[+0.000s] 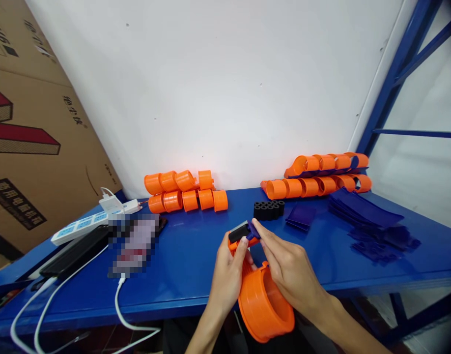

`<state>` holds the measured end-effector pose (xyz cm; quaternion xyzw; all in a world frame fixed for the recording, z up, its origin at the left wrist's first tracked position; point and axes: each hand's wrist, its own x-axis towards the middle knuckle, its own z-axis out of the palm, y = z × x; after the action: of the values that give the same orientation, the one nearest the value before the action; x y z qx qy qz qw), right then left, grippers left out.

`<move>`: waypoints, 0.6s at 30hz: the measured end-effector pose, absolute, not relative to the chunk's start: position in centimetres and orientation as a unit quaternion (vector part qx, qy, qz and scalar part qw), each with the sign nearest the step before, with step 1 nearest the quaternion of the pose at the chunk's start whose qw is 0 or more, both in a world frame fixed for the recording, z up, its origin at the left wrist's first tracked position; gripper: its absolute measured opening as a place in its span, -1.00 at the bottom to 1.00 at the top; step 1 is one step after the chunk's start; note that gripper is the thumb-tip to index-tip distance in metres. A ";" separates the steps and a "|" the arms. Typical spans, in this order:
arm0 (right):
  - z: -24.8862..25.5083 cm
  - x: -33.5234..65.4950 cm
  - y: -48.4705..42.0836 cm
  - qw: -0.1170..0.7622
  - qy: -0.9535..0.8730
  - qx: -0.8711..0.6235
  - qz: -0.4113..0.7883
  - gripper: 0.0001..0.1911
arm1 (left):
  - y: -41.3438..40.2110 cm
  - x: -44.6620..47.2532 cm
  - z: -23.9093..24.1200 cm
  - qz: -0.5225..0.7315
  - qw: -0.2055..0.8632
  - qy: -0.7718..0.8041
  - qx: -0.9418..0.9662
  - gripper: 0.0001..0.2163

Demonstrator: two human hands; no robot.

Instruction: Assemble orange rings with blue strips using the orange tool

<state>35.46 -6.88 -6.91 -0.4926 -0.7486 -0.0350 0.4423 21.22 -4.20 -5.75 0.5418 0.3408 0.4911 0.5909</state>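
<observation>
My left hand [228,273] is closed round an orange plastic ring part [264,307], its thumb pressing a small black roller [239,232] at the part's top end. My right hand [286,268] rests over the orange part and pinches a small dark blue piece [253,233] against the black roller with thumb and forefinger. Both hands sit just in front of the blue table's [196,280] near edge.
Orange ring parts lie in a pile at the back left [184,192] and in stacked rows at the back right [321,177]. Black rollers [268,210] and dark blue sheets [361,211] lie on the table. A white power strip [89,221], cables and a blurred phone [135,246] are at the left.
</observation>
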 end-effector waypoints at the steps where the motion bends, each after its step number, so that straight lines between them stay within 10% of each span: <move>1: -6.8 35.5 -6.8 0.443 -0.749 -0.490 -0.042 -0.45 | -4.2 21.2 -5.8 0.492 0.592 0.340 0.540 -0.73; 18: -6.7 35.9 -6.4 0.424 -0.767 -0.468 -0.118 -0.37 | -4.0 21.0 -5.4 0.491 0.629 0.330 0.504 -0.73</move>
<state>35.89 -6.43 -6.71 -0.4678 -0.7667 -0.1177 0.4236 21.03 -3.97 -5.44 0.5043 0.3296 0.4913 0.6289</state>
